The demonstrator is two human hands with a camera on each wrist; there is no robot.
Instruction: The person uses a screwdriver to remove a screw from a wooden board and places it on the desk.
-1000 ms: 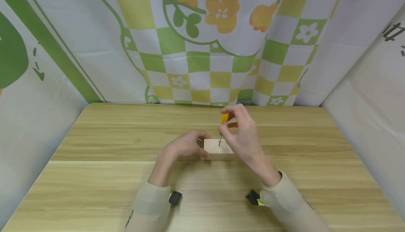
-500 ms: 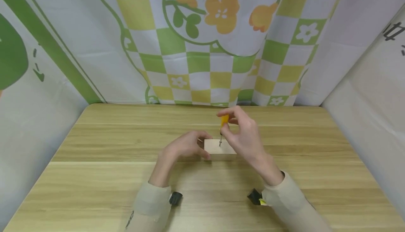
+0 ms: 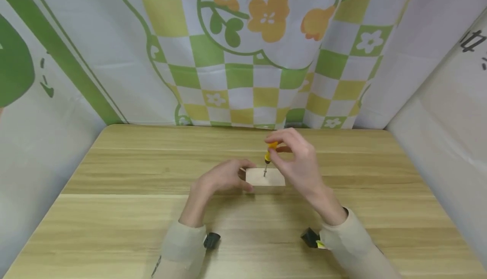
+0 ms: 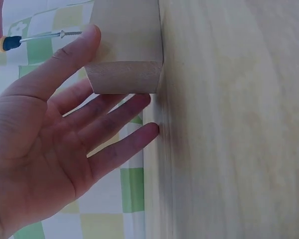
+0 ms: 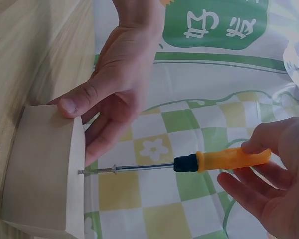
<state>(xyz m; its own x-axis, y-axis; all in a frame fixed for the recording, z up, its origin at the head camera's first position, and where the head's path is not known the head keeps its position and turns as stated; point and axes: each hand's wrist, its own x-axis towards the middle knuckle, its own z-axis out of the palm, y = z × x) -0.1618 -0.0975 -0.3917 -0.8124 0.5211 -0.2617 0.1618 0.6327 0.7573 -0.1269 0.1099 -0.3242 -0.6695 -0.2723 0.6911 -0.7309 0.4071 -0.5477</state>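
A pale wooden block (image 3: 274, 178) lies on the table, with a screw (image 5: 98, 171) standing in its top face. Most of the screw's threaded shank shows above the wood. At the block's left end my left hand (image 3: 223, 175) grips it, thumb on the near side and fingers on the far side. My right hand (image 3: 298, 160) pinches the upper part of a screwdriver's orange handle (image 5: 222, 160) between thumb and fingers. The screwdriver's tip meets the screw head, and driver and screw stand nearly in line, leaning slightly right in the head view.
The wood-grain table (image 3: 133, 220) reaches back to a green and yellow checked curtain (image 3: 239, 76). White cloth (image 3: 449, 114) hangs along the sides. Black wrist cameras (image 3: 212, 240) sit at both cuffs.
My right hand has shifted a little to the right, and its fingers have changed position on the screwdriver handle. The left hand and the block stay nearly in place.
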